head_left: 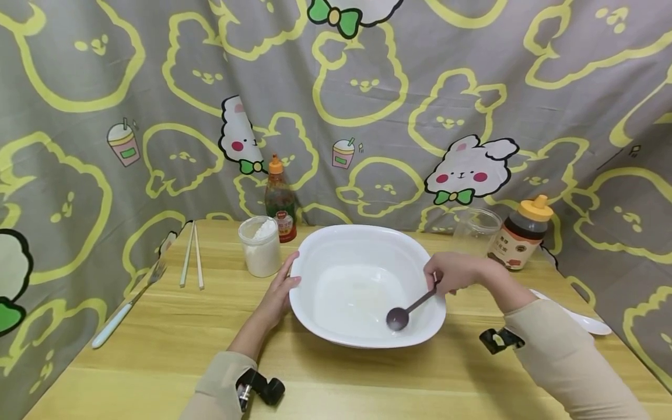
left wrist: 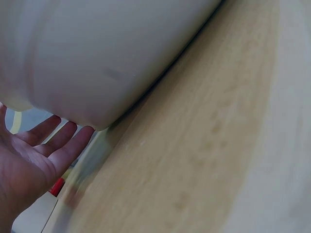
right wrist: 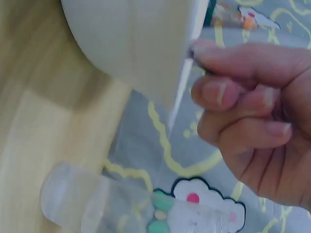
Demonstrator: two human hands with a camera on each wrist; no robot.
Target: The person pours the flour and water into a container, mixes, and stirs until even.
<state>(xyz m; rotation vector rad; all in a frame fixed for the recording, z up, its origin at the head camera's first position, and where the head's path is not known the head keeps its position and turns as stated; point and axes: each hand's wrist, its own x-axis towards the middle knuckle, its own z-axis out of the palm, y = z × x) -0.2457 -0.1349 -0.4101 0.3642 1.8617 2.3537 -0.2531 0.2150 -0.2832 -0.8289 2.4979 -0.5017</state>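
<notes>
A wide white basin stands on the wooden table, with a faint, clear-looking patch, perhaps liquid, on its floor. My left hand rests against its left side. In the left wrist view, the left hand's extended fingers touch the outer wall. At the basin's right rim, my right hand pinches the handle of a dark brown measuring spoon, whose round head is inside the basin near the front right. The right wrist view shows the right hand's fingers curled; the spoon's head is hidden there.
Behind the basin's left side stand a jar of white powder and a sauce bottle. Chopsticks and a fork lie left. Rightward are a clear empty jar, a yellow-capped bottle and a white spoon.
</notes>
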